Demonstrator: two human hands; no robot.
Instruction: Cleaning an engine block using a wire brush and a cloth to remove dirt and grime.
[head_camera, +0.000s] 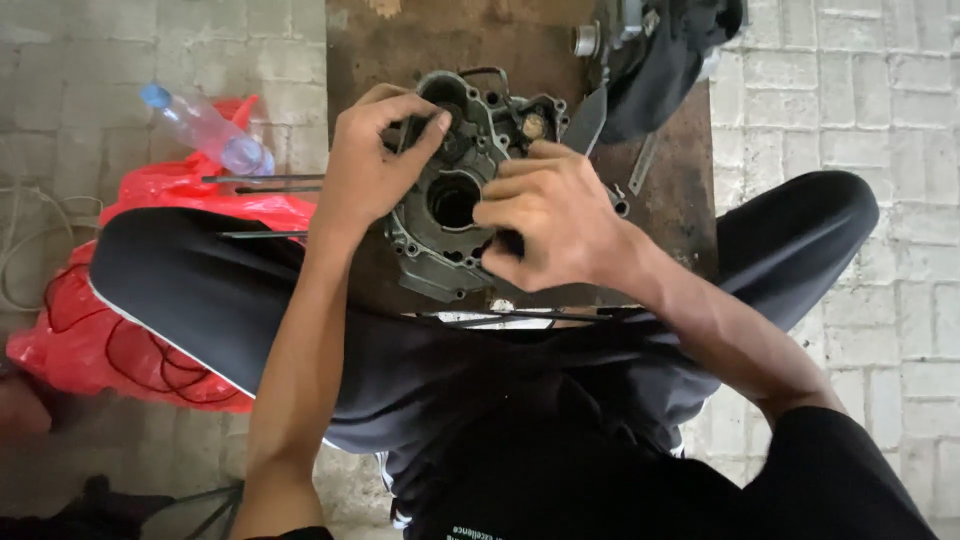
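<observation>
A red plastic bag lies on the brick floor at the left, partly hidden behind a leg in dark trousers; it is crumpled and shiny, with thin dark wires lying over its lower part; a clear plastic bottle with a blue cap lies tilted across the top of the bag, cap pointing up and to the left; no label shows on it; no signs or screens can be seen.
</observation>
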